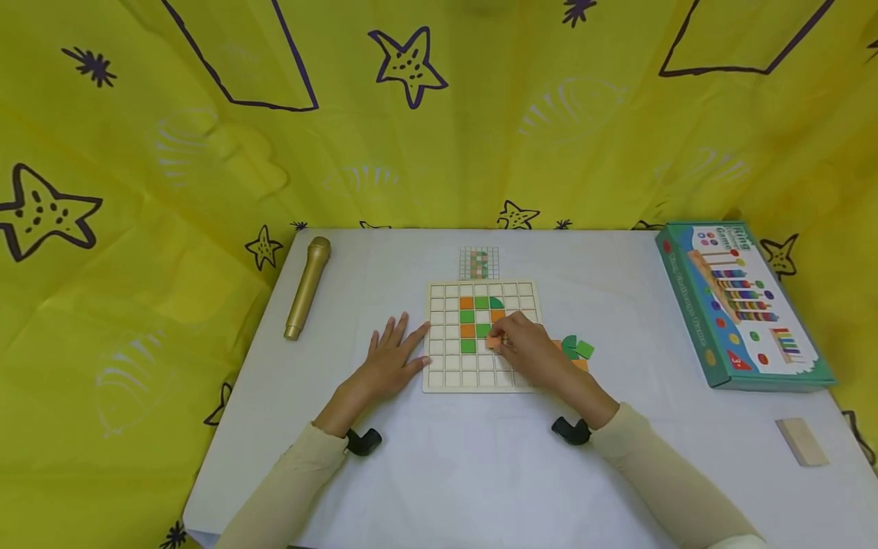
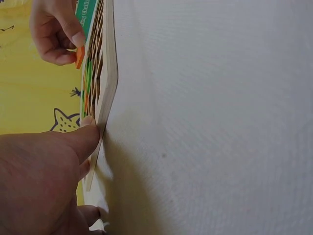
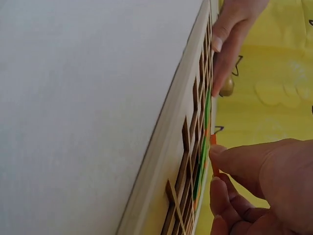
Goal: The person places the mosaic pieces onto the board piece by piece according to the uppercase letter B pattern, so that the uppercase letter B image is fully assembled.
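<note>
A wooden grid board (image 1: 450, 379) lies on the table, with green and orange square tiles and a dark green rounded tile (image 1: 496, 303) set in its cells. My right hand (image 1: 528, 347) pinches an orange tile (image 1: 493, 342) between thumb and fingers just above the board, right of the lowest green tile (image 1: 468, 346). In the left wrist view that orange tile (image 2: 79, 57) is tilted on edge. My left hand (image 1: 391, 362) has its fingers spread, touching the board's left edge with fingertips and thumb. A small pattern card (image 1: 479, 262) sits behind the board.
Loose green tiles (image 1: 584, 349) and orange ones lie right of the board, partly hidden by the right forearm. A gold microphone (image 1: 307, 290) lies at the left. At the right are a green game box (image 1: 748, 305) and a wooden block (image 1: 802, 441). Yellow cloth hangs behind the table.
</note>
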`<move>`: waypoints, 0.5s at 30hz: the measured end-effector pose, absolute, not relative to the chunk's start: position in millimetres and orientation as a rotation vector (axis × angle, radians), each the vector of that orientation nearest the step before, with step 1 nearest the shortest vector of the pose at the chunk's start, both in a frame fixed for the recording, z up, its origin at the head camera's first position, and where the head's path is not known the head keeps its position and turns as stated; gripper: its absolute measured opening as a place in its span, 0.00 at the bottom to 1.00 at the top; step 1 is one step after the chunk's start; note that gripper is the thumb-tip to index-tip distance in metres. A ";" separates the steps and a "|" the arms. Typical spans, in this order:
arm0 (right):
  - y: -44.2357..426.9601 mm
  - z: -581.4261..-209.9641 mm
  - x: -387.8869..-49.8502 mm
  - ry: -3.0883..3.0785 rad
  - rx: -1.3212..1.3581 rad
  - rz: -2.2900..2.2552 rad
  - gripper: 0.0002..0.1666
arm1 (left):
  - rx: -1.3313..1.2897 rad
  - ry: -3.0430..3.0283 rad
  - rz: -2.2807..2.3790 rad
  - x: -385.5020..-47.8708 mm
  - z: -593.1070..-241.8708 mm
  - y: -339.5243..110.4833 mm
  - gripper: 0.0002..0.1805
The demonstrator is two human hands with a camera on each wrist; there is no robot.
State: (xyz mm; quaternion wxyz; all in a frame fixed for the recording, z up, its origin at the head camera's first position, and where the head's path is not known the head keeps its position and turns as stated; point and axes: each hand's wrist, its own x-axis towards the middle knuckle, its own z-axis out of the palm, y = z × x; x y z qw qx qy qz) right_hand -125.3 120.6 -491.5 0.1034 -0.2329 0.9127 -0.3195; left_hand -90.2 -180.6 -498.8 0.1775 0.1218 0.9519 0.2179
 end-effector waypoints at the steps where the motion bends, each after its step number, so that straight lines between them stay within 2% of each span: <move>1: 118.2 -492.1 -124.4 2.709 -0.698 -0.923 0.08 | 0.342 2.689 0.612 -90.5 -499.2 -180.7 0.38; 4: 111.9 -493.0 -121.9 2.744 -0.717 -0.897 0.03 | 0.343 2.684 0.597 -91.1 -500.3 -181.4 0.38; 15: 101.7 -494.3 -113.1 2.807 -0.777 -0.855 0.06 | 0.375 2.699 0.630 -89.6 -498.6 -181.0 0.38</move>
